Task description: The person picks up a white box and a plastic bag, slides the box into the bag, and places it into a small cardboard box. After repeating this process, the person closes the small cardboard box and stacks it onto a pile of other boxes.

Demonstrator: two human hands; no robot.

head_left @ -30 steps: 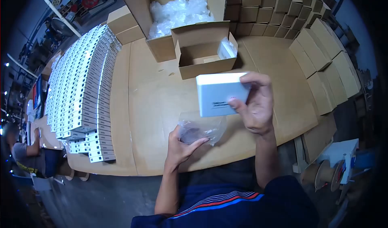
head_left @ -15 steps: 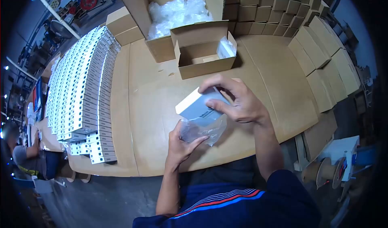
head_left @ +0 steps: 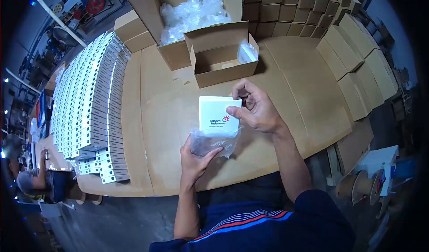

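Note:
A small white box (head_left: 214, 110) printed "Telkom Indonesia" is held upright above the table, its lower end inside a clear plastic bag (head_left: 210, 143). My right hand (head_left: 255, 109) pinches the box at its upper right edge, thumb on the printed face. Around the bag, my left hand (head_left: 199, 160) is closed from below, thumb across its front. Beyond both hands stands an open brown carton (head_left: 225, 79) with a bagged white box (head_left: 247, 53) at its right end.
Rows of stacked white boxes (head_left: 91, 104) line the table's left side. A large carton (head_left: 175, 57) of clear bags (head_left: 196, 15) stands behind. Folded brown cartons (head_left: 348, 46) are stacked at the back and right. Another person (head_left: 38, 176) sits at far left.
The white box has gone from tilted to upright, its printed face now toward me, with its lower end in the bag. My right hand has shifted slightly left and down with it.

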